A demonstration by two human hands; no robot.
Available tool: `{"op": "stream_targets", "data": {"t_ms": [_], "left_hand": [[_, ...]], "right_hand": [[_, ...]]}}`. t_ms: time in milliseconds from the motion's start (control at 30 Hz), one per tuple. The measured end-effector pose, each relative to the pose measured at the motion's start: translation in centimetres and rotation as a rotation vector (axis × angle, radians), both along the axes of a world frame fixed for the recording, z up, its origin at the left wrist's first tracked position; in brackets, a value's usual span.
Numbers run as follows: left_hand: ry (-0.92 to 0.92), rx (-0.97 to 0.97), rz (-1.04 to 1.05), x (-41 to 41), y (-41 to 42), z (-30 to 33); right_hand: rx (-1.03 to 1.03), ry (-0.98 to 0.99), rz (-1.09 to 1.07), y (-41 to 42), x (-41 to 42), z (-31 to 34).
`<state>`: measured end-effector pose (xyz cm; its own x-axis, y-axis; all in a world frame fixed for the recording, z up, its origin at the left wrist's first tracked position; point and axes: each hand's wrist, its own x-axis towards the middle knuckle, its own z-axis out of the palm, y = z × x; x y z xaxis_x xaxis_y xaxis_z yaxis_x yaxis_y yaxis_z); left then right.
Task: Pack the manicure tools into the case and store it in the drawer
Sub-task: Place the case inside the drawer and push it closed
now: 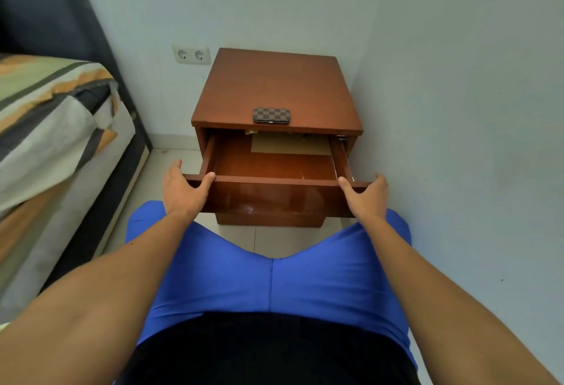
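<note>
A closed checkered brown manicure case point(271, 115) lies on the front edge of the wooden nightstand point(274, 85). Below it the drawer point(274, 192) stands pulled out. My left hand point(183, 191) grips the left end of the drawer front, thumb over the top edge. My right hand point(367, 197) grips the right end the same way. No loose manicure tools are visible.
A flat piece of cardboard point(290, 144) lies at the back of the drawer. A bed point(55, 128) with a striped cover stands on the left. A wall runs close on the right. A double socket point(191, 54) sits behind the nightstand. My knees in blue trousers point(268, 278) are just before the drawer.
</note>
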<state>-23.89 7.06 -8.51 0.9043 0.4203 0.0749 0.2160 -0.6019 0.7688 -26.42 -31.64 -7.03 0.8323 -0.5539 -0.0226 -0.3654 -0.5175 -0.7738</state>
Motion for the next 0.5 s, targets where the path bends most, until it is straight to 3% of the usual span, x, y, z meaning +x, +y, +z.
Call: {"op": "stream_targets", "data": {"t_ms": [300, 500], "left_hand": [[-0.08, 0.344, -0.281, 5.8, -2.0, 4.0], [-0.107, 0.52, -0.503, 12.6, -4.0, 6.6]], "right_hand": [[-0.217, -0.056, 0.186, 2.0, 5.2, 2.8], [-0.296, -0.003, 0.432, 4.0, 11.8, 4.1]]}}
